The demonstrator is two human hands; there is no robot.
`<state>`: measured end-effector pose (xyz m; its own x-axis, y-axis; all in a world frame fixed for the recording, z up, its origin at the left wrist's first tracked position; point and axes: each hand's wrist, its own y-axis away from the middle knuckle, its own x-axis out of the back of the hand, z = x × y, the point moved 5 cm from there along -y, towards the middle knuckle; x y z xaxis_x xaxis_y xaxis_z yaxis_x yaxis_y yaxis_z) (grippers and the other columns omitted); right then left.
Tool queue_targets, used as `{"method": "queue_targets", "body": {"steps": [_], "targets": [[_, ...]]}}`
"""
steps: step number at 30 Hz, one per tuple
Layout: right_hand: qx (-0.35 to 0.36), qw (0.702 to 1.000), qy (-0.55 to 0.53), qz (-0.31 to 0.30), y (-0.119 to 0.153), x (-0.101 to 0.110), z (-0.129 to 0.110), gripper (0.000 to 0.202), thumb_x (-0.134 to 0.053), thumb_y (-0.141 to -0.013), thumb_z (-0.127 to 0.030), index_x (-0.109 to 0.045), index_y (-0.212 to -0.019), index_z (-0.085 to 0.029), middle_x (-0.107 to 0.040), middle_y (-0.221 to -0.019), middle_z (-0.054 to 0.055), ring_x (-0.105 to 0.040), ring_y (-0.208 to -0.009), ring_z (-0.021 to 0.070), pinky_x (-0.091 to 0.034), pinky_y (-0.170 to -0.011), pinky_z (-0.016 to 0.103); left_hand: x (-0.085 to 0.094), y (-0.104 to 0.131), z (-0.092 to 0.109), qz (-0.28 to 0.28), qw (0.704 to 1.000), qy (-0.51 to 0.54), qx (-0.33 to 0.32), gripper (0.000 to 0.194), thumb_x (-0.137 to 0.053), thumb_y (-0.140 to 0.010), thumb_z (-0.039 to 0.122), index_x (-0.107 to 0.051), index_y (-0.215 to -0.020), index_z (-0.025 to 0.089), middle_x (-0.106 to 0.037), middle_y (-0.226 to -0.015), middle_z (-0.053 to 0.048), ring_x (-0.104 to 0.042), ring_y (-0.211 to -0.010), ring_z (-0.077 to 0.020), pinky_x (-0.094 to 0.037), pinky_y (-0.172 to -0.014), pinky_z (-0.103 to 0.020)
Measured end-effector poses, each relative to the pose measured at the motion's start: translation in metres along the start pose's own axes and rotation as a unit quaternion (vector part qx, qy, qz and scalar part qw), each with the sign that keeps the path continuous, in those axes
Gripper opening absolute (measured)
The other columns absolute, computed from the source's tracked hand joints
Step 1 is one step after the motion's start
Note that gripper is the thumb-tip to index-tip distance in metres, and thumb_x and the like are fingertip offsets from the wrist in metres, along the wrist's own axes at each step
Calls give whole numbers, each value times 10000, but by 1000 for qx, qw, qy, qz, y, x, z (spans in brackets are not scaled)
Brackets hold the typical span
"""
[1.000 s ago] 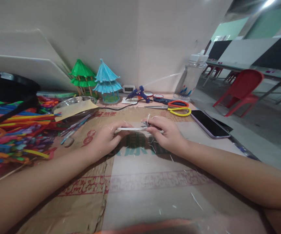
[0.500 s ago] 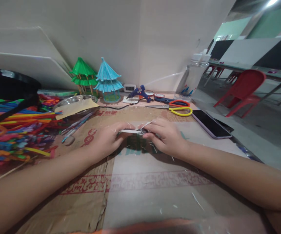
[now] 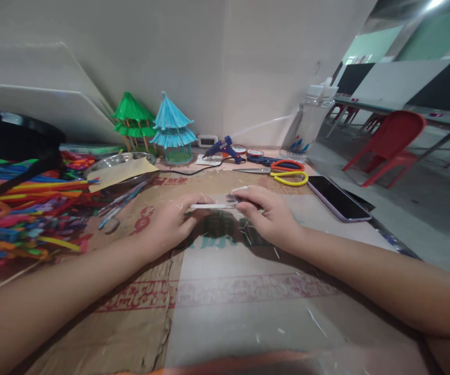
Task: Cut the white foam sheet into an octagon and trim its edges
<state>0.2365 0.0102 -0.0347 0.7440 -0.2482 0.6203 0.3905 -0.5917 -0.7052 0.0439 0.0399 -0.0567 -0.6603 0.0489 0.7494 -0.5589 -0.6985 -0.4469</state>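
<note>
A thin white strip point(image 3: 213, 206) spans the gap between my hands above the board, roughly level. My left hand point(image 3: 178, 219) pinches its left end between thumb and fingers. At the other end my right hand point(image 3: 266, 211) is closed on a small grey metallic piece point(image 3: 231, 199), blurred and mostly covered by the fingers, so its kind cannot be told. This piece meets or nearly meets the strip. Fine white shavings cling to my fingers, and more shavings point(image 3: 316, 322) lie on the translucent sheet point(image 3: 225, 328) below.
Coloured pipe cleaners point(image 3: 22, 219) pile up at left near a metal bowl point(image 3: 125, 161). Behind stand a green pavilion model point(image 3: 133, 114), a blue one point(image 3: 173, 125), a glue gun point(image 3: 221, 148), scissors point(image 3: 283, 174) and a clear bottle point(image 3: 307, 125). A phone point(image 3: 338, 198) lies right.
My right hand has shifted slightly right and up with the metallic piece, baring more of the white strip. My left hand stays almost where it was.
</note>
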Motion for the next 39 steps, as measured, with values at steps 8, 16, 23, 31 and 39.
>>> {"method": "queue_targets", "body": {"steps": [8,16,23,31,39], "targets": [[-193,975,-114,3,4,-8,26,207,-621,-867,-346,-654,-976,-173,-664,-772,19,-580,-646,142,-461,-587,258,-4,5,-19,40,990,84,104,442,-565,-902,494,-623,-1202,174,-721,-960,-64,-654,-783,-215,-515,-672,-312],[-133,987,-84,-19,4,-11,18,132,-591,-888,-291,-649,-918,-175,-659,-772,15,-569,-652,134,-436,-586,244,1,2,-9,37,996,36,71,281,-537,-914,402,-642,-1057,184,-701,-888,-29,-632,-794,-198,-489,-702,-294],[59,997,51,-6,0,8,-3,270,-448,-1007,-334,-632,-1107,-163,-705,-922,89,-622,-823,200,-488,-752,338,5,2,-1,27,999,-11,36,150,-486,-918,261,-625,-935,208,-646,-782,19,-581,-719,-161,-452,-675,-260],[119,984,129,-5,-4,9,-9,269,-483,-1002,-301,-676,-1032,-116,-698,-826,90,-588,-733,191,-461,-681,311,3,3,1,12,999,-14,29,176,-472,-933,297,-618,-968,205,-673,-834,11,-611,-763,-179,-456,-706,-266],[124,981,147,-7,-4,10,-9,234,-494,-999,-299,-680,-1007,-158,-704,-824,69,-607,-737,182,-462,-677,305,3,3,2,9,1000,-13,25,201,-465,-941,301,-628,-1008,207,-698,-878,-15,-640,-801,-199,-478,-743,-295]]}}
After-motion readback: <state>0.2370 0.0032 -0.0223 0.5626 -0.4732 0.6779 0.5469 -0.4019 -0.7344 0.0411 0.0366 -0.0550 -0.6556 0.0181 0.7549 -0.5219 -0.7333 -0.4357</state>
